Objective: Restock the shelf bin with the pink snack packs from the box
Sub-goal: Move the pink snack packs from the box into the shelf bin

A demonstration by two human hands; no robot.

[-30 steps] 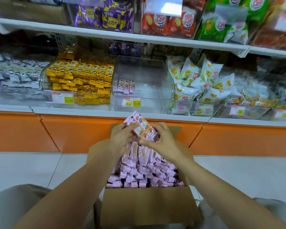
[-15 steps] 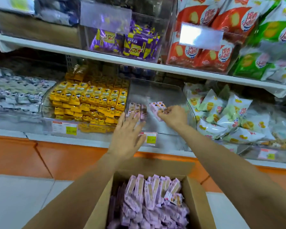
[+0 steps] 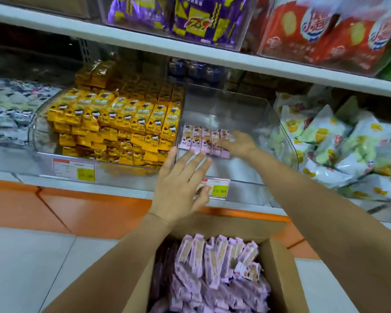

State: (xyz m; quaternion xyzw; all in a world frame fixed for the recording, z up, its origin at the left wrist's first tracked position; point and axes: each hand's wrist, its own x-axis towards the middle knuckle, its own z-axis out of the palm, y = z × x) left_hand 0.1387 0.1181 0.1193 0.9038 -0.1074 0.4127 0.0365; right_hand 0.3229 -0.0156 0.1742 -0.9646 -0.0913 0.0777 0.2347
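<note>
A clear plastic shelf bin (image 3: 239, 170) sits on the middle shelf. A short row of pink snack packs (image 3: 200, 140) stands along its left front part. My right hand (image 3: 237, 144) reaches into the bin and presses against the right end of that row, fingers fairly straight. My left hand (image 3: 182, 184) hovers in front of the bin's front wall with fingers spread, holding nothing. Below, an open cardboard box (image 3: 280, 276) holds many more pink snack packs (image 3: 215, 267).
A bin of yellow snack packs (image 3: 122, 123) stands directly left of the clear bin. White and yellow bags (image 3: 339, 145) fill the bin on the right. A price tag (image 3: 218, 187) hangs on the bin front. The upper shelf (image 3: 190, 50) overhangs.
The handful of pink packs went from above the box into the bin and now stands beside the earlier ones. My left hand let go and hovers open. The view moved closer.
</note>
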